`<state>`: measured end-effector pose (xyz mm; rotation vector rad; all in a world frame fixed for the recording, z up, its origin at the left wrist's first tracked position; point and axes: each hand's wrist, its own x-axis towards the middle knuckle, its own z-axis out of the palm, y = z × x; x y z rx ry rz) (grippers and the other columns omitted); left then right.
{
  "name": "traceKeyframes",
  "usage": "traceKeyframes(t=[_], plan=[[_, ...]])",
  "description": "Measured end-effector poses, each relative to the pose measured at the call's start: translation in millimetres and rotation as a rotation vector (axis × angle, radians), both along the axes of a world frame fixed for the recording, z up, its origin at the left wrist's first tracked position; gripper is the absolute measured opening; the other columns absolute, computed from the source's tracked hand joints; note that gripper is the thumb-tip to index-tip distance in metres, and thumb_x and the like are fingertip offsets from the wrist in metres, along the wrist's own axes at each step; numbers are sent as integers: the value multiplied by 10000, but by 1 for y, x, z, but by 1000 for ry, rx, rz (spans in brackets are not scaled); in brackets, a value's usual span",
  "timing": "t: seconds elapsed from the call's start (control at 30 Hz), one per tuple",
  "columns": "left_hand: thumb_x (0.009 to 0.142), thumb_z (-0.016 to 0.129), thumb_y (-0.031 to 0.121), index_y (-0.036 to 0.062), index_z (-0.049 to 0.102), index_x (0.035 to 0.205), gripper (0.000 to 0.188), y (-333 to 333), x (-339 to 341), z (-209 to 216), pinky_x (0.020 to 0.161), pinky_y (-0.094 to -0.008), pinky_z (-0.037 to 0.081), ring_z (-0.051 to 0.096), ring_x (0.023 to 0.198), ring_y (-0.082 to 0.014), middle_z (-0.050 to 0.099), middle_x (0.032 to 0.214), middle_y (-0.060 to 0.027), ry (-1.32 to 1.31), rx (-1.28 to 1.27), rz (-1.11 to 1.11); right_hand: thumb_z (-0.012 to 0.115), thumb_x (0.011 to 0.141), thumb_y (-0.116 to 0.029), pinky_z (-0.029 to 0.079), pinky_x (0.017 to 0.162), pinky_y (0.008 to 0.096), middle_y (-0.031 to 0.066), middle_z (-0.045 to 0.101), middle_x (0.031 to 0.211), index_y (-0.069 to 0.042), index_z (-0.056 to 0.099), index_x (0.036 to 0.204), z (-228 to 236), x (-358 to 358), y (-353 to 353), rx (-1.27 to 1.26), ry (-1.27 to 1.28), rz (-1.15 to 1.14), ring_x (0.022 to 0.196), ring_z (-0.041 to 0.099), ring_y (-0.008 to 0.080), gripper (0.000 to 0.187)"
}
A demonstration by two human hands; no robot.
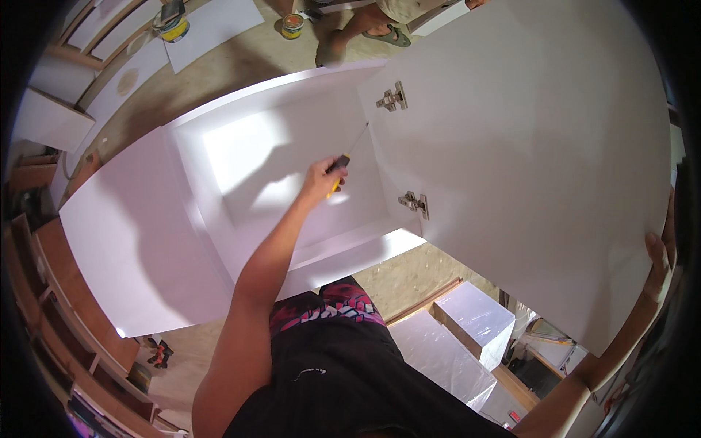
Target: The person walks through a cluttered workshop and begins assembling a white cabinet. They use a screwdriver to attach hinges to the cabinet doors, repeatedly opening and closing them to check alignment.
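My left hand (321, 180) is wrapped round a screwdriver (339, 163) with a black and yellow handle. Its thin shaft points up and right, the tip near the inner side wall of a white cabinet (321, 117). A white cabinet door (526, 160) stands swung out to the right. Two metal hinges are fixed along its edge, an upper hinge (392, 97) and a lower hinge (415, 205). At the door's far right edge my right hand (657, 255) grips it, thumb on the near face and the other fingers mostly hidden.
Beyond the cabinet is another person's hand (332, 50), with a sandalled foot (391, 35) nearby. Two tins, one yellow (173, 28) and one smaller (292, 26), stand at the back. Plastic-wrapped boxes (475, 317) lie at lower right; wooden frames (62, 321) line the left.
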<state>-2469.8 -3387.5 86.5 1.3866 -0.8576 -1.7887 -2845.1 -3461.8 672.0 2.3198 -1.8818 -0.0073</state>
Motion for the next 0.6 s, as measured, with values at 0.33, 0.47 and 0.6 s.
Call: traceKeyframes(t=[0.33,0.47,0.6], plan=[[930,567,237,59,602,1194,320,-90,50,40,436,-253,395,551,540,-97,667,806,-52,127,153,-76,548,671,-611,273,1071,579,219,320,1477,-68,308,1453,-22,40,17,80,-274,-45,1356,336,354,982],[927,573,238,58,603,1188,318,-97,49,34,432,-252,392,546,529,-101,667,788,-56,138,154,-111,556,671,-584,266,1077,567,223,322,1475,-54,309,1449,-25,52,23,101,-330,-58,1357,332,352,974],[921,585,236,80,616,1178,303,-100,48,30,424,-247,384,540,516,-106,667,782,-65,144,184,-112,565,670,-556,259,1083,555,227,325,1472,-40,311,1446,-27,54,29,117,-379,-64,1359,329,349,966]])
